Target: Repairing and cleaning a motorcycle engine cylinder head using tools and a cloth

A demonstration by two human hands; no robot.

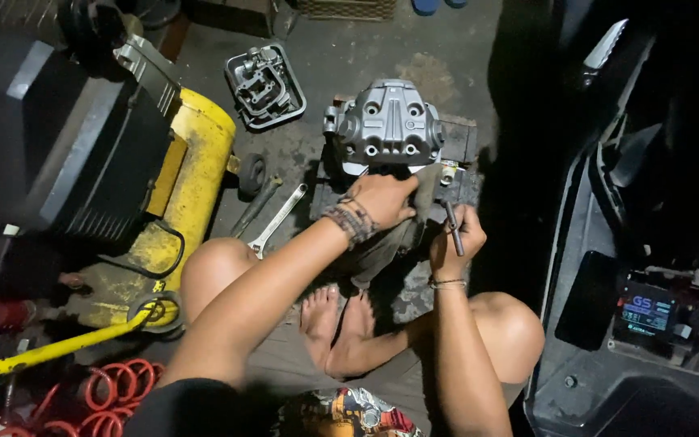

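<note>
Dark, stained workshop floor (446, 73), me sitting on it with an engine head between my feet.

My left hand (383, 200) rests on the grey cylinder head (387, 123), fingers curled over its lower edge. My right hand (456, 239) has its fingers closed around a dark T-handle wrench (452, 227), just right of the head. A spanner (278, 218) lies beside the yellow compressor tank (196, 174).

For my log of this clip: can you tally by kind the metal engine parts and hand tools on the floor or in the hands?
Grey cast-metal engine parts: 2, the cylinder head under the left hand and the open cover.
Hand tools: 3, a silver wrench, a dark rod-like tool, a dark T-handle tool in the right hand.
Total: 5
</note>
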